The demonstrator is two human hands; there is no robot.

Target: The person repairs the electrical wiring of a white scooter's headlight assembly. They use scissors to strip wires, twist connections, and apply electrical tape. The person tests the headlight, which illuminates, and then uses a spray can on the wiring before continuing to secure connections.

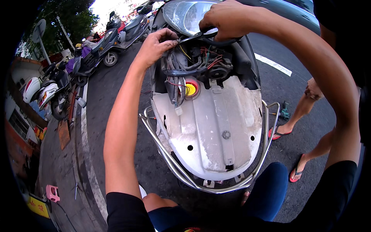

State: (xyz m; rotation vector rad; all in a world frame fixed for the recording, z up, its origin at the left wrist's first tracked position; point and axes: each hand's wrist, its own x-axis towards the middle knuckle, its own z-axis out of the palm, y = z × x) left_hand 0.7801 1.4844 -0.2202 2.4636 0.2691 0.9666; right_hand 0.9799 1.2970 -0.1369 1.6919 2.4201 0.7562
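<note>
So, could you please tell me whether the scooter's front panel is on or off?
Off: bare wiring and a horn show below the headlight.

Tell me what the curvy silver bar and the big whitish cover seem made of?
The silver bar looks like chromed metal tube: shiny, mirror-bright. The whitish cover looks like plastic: dull, moulded, scuffed and dusty, though it could be painted.

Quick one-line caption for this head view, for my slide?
Left hand grips the wire bundle in an opened scooter front while the right hand holds a dark tool below the headlight.
</note>
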